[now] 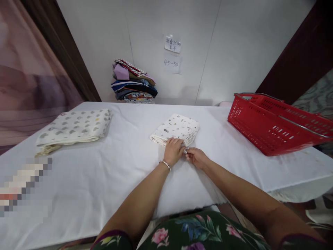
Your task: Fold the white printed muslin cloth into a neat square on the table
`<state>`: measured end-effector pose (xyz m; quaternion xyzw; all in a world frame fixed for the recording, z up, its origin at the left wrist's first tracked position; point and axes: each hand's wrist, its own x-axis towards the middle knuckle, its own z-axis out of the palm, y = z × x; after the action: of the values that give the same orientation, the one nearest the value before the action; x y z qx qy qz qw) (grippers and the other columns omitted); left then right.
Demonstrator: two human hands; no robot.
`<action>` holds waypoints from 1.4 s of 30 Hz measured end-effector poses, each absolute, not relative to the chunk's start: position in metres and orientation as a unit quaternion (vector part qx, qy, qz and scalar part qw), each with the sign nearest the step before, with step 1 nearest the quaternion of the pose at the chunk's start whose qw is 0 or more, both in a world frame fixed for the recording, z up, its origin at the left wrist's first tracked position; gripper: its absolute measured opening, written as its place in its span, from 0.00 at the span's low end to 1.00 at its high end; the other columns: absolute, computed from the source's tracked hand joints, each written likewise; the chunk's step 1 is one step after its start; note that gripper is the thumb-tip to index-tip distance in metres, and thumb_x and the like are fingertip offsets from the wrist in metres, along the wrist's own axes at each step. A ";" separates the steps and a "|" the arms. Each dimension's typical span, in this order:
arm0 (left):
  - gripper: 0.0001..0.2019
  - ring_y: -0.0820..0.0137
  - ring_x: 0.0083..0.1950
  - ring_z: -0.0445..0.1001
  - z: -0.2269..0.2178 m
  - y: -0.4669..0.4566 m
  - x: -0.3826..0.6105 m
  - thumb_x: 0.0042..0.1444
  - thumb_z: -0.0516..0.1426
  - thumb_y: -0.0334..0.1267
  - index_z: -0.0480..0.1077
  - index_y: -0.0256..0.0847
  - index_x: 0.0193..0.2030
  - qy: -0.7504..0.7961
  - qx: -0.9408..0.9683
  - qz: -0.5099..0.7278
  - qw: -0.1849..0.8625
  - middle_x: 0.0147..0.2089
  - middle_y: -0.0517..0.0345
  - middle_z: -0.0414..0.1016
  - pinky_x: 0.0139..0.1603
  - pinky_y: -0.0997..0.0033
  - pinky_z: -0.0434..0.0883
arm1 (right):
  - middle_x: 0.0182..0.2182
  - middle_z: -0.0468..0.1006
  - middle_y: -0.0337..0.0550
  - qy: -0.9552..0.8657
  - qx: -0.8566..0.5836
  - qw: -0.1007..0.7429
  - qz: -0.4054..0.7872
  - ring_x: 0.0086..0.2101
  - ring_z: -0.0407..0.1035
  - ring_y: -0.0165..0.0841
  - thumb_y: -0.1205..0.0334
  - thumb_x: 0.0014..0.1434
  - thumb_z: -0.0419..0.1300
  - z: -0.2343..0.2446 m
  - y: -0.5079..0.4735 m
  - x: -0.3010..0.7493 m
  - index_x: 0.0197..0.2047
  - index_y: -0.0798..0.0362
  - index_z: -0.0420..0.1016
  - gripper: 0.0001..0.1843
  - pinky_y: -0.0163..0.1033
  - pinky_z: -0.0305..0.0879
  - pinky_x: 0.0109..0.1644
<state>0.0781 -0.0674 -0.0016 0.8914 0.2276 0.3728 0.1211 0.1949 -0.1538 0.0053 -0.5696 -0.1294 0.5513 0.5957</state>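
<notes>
Folded printed cloth [179, 127]: likely light, soft, slack; best held by stacked edges. Left hand [173, 151] half-curled over near edge, grip unclear; right hand [197, 157] pinches near corner.

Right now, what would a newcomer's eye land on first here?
Most likely the bright red basket, standing at the right of the white-covered table. Next, the small-print folded cloth near the middle, with the left hand on its near edge and the right hand at its near corner. Then the colourful fabric stack beyond the table's far edge.
</notes>
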 end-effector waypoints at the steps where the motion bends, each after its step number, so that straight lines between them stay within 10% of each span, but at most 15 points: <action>1: 0.10 0.66 0.47 0.68 -0.001 -0.068 0.078 0.55 0.54 0.35 0.66 0.43 0.44 0.225 0.894 0.370 0.117 0.42 0.56 0.73 0.58 0.58 0.57 | 0.16 0.69 0.35 -0.130 -0.571 0.603 0.541 0.17 0.64 0.23 0.71 0.52 0.58 0.005 -0.155 0.195 0.26 0.55 0.64 0.06 0.25 0.63 0.18; 15: 0.10 0.65 0.47 0.68 0.002 -0.075 0.079 0.55 0.53 0.32 0.65 0.42 0.44 0.193 0.920 0.333 0.072 0.42 0.55 0.72 0.59 0.57 0.56 | 0.24 0.73 0.37 -0.164 -0.561 0.658 0.474 0.20 0.69 0.27 0.59 0.51 0.59 0.010 -0.166 0.190 0.47 0.51 0.60 0.20 0.27 0.58 0.16; 20: 0.09 0.66 0.44 0.68 0.005 -0.080 0.078 0.53 0.54 0.31 0.66 0.41 0.42 0.187 0.931 0.309 0.059 0.39 0.56 0.72 0.58 0.58 0.57 | 0.24 0.73 0.36 -0.221 -0.621 0.603 0.450 0.21 0.71 0.31 0.49 0.55 0.58 0.023 -0.169 0.193 0.65 0.42 0.40 0.41 0.30 0.62 0.17; 27: 0.09 0.67 0.45 0.68 0.003 -0.081 0.074 0.54 0.53 0.33 0.66 0.42 0.43 0.210 0.928 0.294 0.089 0.41 0.57 0.72 0.59 0.59 0.55 | 0.24 0.72 0.37 -0.282 -0.656 0.554 0.428 0.17 0.66 0.27 0.49 0.53 0.60 0.017 -0.163 0.191 0.57 0.45 0.61 0.29 0.30 0.59 0.16; 42: 0.16 0.67 0.50 0.67 0.008 -0.085 0.064 0.52 0.55 0.34 0.66 0.44 0.48 0.209 0.910 0.322 0.158 0.45 0.57 0.73 0.60 0.57 0.54 | 0.24 0.72 0.36 -0.272 -0.679 0.518 0.443 0.18 0.66 0.28 0.46 0.48 0.61 0.020 -0.162 0.197 0.55 0.48 0.63 0.32 0.31 0.59 0.18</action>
<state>0.0639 -0.0848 0.0078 0.9098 0.2092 0.3217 0.1583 0.1967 -0.1618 0.0201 -0.6795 -0.2719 0.4427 0.5181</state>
